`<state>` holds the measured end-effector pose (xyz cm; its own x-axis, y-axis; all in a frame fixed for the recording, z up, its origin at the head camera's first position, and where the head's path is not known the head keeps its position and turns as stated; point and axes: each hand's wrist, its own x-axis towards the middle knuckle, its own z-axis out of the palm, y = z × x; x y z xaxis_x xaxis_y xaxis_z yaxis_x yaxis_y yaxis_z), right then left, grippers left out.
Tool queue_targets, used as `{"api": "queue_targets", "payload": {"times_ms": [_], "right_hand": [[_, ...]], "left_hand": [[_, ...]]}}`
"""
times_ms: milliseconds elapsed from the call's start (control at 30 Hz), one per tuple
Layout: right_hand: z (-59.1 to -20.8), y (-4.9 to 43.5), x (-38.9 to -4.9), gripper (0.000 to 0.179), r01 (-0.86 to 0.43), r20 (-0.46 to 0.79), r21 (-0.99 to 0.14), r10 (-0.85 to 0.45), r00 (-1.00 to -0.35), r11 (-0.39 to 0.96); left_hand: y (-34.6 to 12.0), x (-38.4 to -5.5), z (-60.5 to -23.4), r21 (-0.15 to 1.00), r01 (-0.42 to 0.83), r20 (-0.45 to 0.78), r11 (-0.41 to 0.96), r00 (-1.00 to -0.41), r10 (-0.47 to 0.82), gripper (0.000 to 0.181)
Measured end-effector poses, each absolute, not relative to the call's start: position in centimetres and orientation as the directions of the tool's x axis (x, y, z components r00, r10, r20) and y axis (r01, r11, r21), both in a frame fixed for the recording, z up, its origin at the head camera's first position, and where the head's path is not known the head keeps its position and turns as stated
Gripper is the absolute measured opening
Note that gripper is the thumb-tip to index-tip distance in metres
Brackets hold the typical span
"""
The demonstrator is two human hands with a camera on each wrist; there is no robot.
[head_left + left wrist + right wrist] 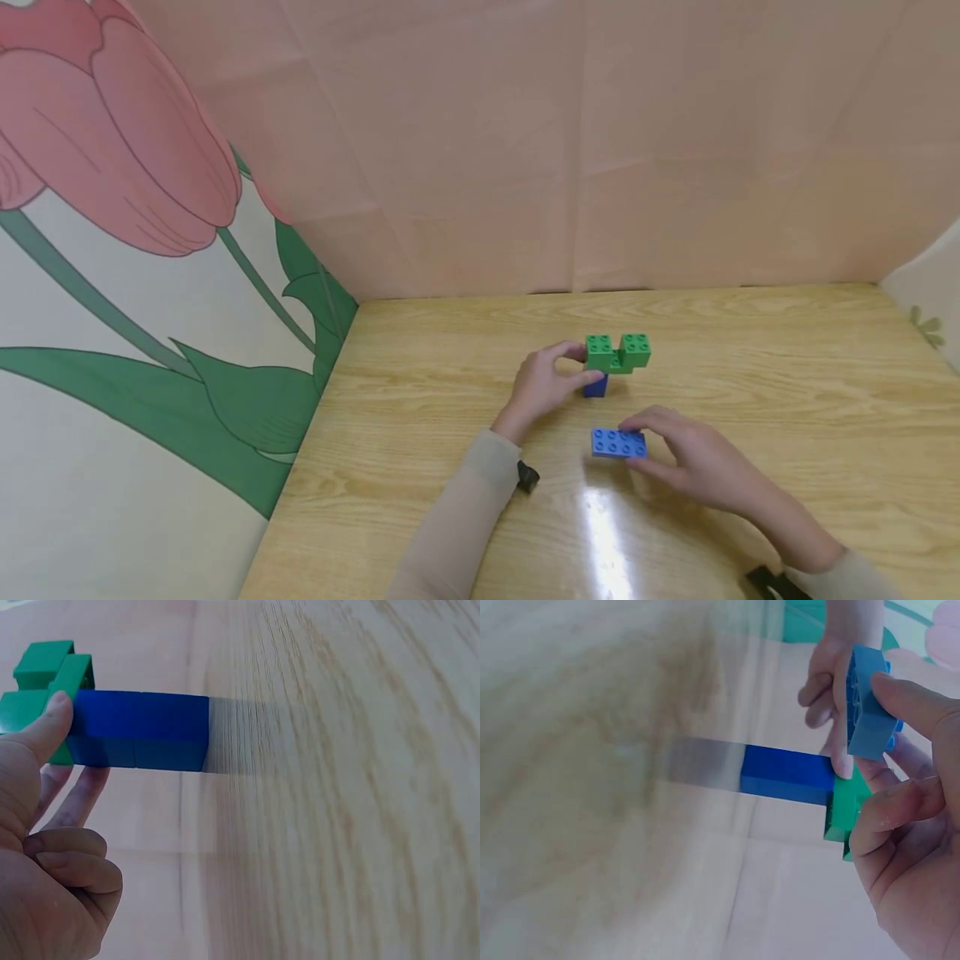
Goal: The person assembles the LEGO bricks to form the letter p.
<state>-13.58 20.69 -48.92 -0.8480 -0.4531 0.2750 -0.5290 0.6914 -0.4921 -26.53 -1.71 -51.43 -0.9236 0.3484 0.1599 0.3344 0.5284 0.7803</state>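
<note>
A small built stack stands upright on the table, with two dark blue bricks as its column and green bricks on top. My left hand pinches the green part between thumb and fingers, the thumb lying where green meets blue. In my right hand is a lighter blue building brick, eight studs facing up, gripped at its right end by thumb and fingers. It is held in front of the stack and apart from it. The right wrist view shows the hollow underside of this blue brick.
The wooden table runs back to a pink cloth wall. At the left rises a panel with painted tulips. A white panel borders the right side. Light glares off the table's front.
</note>
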Motion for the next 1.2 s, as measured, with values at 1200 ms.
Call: {"api": "queue_targets", "payload": {"times_ms": [1200], "right_hand": [[-43.8, 20.9, -20.9, 0.041, -0.593, 0.527, -0.466, -0.332, -0.782, 0.657]], "left_hand": [[-1.7, -26.8, -51.8, 0.751, 0.375, 0.197, 0.544, -0.913, 0.358, 0.044]]}}
